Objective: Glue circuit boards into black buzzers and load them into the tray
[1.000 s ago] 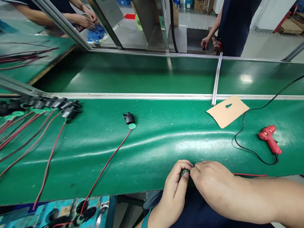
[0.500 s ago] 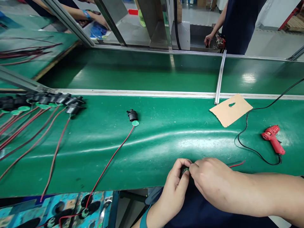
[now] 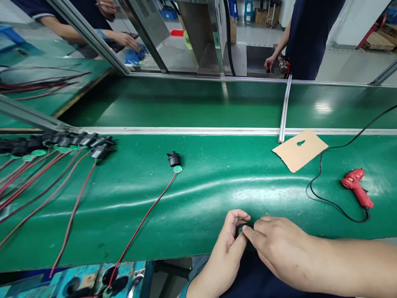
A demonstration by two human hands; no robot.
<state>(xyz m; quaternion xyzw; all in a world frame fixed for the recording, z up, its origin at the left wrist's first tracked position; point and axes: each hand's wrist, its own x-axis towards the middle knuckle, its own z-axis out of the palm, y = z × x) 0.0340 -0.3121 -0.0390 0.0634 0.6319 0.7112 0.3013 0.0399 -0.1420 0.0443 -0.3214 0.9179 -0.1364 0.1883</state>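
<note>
Black and green, a small part (image 3: 239, 229) is mostly hidden by hands (image 3: 276, 249).

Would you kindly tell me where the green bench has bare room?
Bare patches: between the lone black plastic part and the tan cardboard sheet; between that part's thin red wire and the left hand. Crowded: the left end, with clustered black plastic parts and red wires.

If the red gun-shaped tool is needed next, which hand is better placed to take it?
Probably the right hand: it is nearer the red gun-shaped tool, though it also touches the small dark part. The left hand is farther, curled around that part.
</note>
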